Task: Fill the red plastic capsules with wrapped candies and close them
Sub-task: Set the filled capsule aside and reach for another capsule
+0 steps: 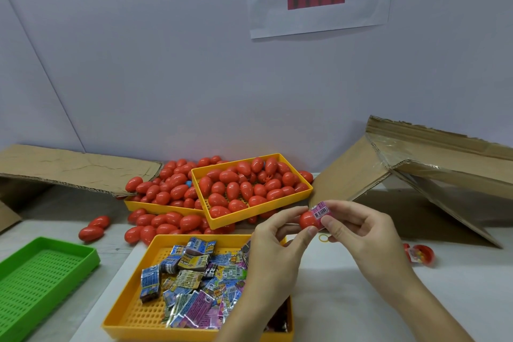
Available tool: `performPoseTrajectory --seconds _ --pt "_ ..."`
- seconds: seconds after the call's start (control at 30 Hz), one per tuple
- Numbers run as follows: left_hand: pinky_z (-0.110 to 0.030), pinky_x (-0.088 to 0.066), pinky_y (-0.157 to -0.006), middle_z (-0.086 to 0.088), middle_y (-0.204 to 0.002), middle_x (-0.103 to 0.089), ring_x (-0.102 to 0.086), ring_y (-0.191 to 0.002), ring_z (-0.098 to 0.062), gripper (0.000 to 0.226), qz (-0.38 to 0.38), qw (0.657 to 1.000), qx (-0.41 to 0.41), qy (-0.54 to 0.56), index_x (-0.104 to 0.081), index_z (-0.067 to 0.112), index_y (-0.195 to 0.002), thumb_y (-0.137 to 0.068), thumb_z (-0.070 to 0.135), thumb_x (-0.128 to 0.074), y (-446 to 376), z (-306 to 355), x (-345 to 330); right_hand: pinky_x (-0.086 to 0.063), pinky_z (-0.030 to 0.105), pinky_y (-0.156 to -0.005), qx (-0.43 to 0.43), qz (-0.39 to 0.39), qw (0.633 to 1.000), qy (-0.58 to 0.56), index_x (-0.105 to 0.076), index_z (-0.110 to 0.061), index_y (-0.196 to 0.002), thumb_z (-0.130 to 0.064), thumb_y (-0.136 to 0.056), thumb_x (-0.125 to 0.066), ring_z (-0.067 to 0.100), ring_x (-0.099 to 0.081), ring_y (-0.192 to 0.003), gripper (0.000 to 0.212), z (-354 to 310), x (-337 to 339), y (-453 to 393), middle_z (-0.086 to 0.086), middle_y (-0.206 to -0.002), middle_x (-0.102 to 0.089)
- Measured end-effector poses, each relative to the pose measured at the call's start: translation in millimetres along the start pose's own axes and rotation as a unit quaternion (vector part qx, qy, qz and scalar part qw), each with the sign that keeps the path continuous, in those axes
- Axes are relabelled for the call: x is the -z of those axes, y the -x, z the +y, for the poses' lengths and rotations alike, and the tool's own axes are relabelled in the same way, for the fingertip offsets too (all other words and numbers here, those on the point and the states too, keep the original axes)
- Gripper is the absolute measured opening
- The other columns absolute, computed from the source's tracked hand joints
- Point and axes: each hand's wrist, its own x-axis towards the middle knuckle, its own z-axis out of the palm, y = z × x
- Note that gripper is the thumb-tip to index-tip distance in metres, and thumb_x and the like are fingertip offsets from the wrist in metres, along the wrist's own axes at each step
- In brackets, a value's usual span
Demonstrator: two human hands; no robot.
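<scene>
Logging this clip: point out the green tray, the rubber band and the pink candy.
green tray (pixel 41 272), head view, its perforated floor
rubber band (pixel 323 238), head view, its yellow loop
pink candy (pixel 321 211), head view, its barcode face

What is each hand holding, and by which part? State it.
The left hand pinches the red capsule by its rounded left end. The right hand pinches the pink wrapped candy by its right edge, against the capsule.

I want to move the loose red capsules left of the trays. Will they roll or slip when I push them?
The loose red capsules look egg-shaped and glossy, so they would probably roll and slip from the fingers. They lie on the flat table with no rim to stop them. They are likely light, hollow plastic.
</scene>
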Motion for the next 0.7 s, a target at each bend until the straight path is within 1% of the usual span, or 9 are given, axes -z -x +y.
performPoseTrajectory --seconds 0.07,0.2,0.3,0.43,0.53,0.7 --pt "-0.025 -0.059 -0.079 0.01 -0.096 -0.073 -0.069 -0.092 -0.006 0.033 0.001 1.0 -0.002 -0.014 -0.071 0.024 -0.115 -0.083 0.021 -0.077 0.3 0.3 0.8 -0.054 0.016 -0.06 -0.001 0.002 1.0 0.002 -0.071 -0.03 -0.095 -0.03 -0.071 -0.07 0.007 -0.072 -0.084 0.024 0.3 0.3 -0.1 -0.013 -0.087 -0.076" --pt "-0.034 -0.061 -0.077 0.006 -0.102 -0.072 -0.068 -0.094 -0.008 0.035 -0.005 0.999 -0.011 -0.046 -0.069 0.022 -0.118 -0.084 0.019 -0.076 1.7 2.0 0.8 -0.054 0.015 -0.06 -0.004 -0.004 1.0 0.019 -0.072 -0.03 -0.095 -0.033 -0.069 -0.07 0.006 -0.071 -0.084 0.026 1.1 1.2 0.0 -0.013 -0.086 -0.075" --pt "-0.031 -0.061 -0.075 0.006 -0.105 -0.07 -0.066 -0.094 -0.007 0.036 -0.009 0.997 -0.036 -0.07 -0.069 0.022 -0.118 -0.083 0.017 -0.077 2.9 2.8 0.1 -0.054 0.016 -0.062 -0.008 -0.016 0.999 0.032 -0.073 -0.028 -0.098 -0.036 -0.07 -0.07 0.007 -0.071 -0.085 0.03 2.5 3.1 -0.1 -0.01 -0.087 -0.076" --pt "-0.025 -0.059 -0.079 0.007 -0.108 -0.068 -0.065 -0.097 -0.005 0.036 -0.014 0.994 -0.062 -0.089 -0.069 0.02 -0.118 -0.083 0.016 -0.077 3.7 2.7 -0.6 -0.055 0.018 -0.066 -0.018 -0.022 0.999 0.046 -0.072 -0.028 -0.101 -0.038 -0.07 -0.07 0.008 -0.07 -0.089 0.032 4.5 5.8 -0.9 -0.011 -0.091 -0.076" --pt "-0.021 -0.058 -0.078 0.007 -0.107 -0.068 -0.065 -0.097 -0.004 0.035 -0.013 0.992 -0.078 -0.094 -0.07 0.018 -0.117 -0.083 0.015 -0.077 3.7 2.9 -1.2 -0.055 0.018 -0.068 -0.021 -0.028 0.998 0.05 -0.072 -0.029 -0.101 -0.038 -0.07 -0.07 0.008 -0.07 -0.09 0.032 4.8 6.6 -1.1 -0.011 -0.092 -0.076" --pt "-0.022 -0.059 -0.076 0.007 -0.106 -0.068 -0.065 -0.098 -0.006 0.034 -0.014 0.991 -0.094 -0.093 -0.07 0.019 -0.116 -0.083 0.013 -0.077 3.9 3.4 -1.1 -0.055 0.019 -0.064 -0.035 -0.039 0.998 0.041 -0.071 -0.03 -0.102 -0.037 -0.07 -0.071 0.007 -0.07 -0.09 0.033 3.1 6.5 -1.4 -0.011 -0.093 -0.075"
